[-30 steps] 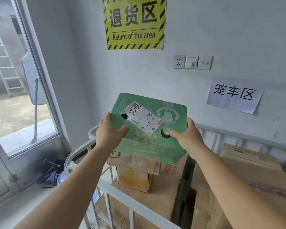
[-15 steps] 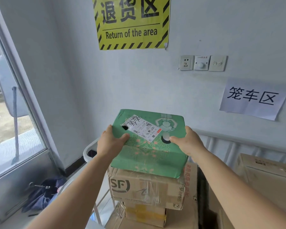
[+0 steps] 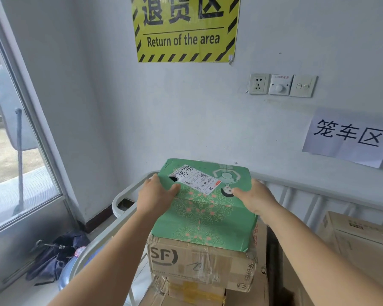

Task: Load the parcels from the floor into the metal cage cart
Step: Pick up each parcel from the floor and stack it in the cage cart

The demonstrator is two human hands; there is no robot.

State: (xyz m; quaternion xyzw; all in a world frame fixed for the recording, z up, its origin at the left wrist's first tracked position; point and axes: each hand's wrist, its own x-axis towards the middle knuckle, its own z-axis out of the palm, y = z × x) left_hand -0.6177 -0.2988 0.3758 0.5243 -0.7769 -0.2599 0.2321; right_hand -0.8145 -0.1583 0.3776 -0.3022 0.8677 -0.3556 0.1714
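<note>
A green patterned parcel point(image 3: 205, 214) with a white shipping label lies on top of a brown SF carton point(image 3: 199, 261) inside the metal cage cart point(image 3: 128, 191). My left hand point(image 3: 156, 198) grips the parcel's left edge, thumb on its top face. My right hand point(image 3: 255, 198) grips its right edge the same way. The parcel's near edge overhangs the SF carton slightly. More brown cartons are stacked beneath it in the cart.
A large brown carton point(image 3: 360, 241) sits at the right inside the cart. The cart's back rail runs along the grey wall. A dark folded umbrella point(image 3: 53, 257) and a blue water bottle point(image 3: 68, 270) lie on the floor at the left, below the window.
Both hands have lowered the green parcel from the air and tilted it flatter, so it now lies on the SF carton. The view has moved closer to the cart.
</note>
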